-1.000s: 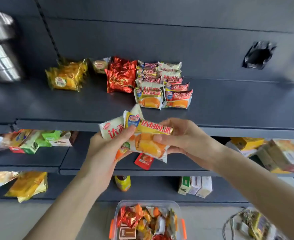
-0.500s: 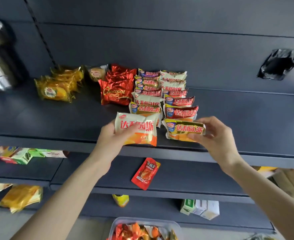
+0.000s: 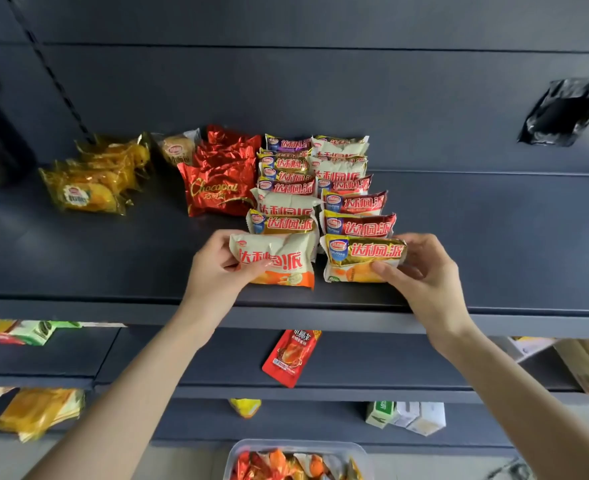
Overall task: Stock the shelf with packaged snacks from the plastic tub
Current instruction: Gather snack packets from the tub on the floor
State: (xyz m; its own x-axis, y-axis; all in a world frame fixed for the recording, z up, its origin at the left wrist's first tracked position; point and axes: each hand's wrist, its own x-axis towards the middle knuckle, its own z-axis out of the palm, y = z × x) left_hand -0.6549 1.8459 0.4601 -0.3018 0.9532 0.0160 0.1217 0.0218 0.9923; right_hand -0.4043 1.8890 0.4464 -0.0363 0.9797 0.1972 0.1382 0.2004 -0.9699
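Below the wrists, tub [image 3: 362, 455] holds more snacks; left hand [image 3: 216, 268] grips white packet [image 3: 275, 261], right hand [image 3: 424, 268] grips gold packet [image 3: 365, 258], both just brought from mid-air onto shelf [image 3: 113, 265], fronting the two rows [image 3: 320, 188] beyond the fingertips, so release looks next.

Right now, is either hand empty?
No: the left hand grips a white snack pack and the right hand pinches a gold-topped pack.
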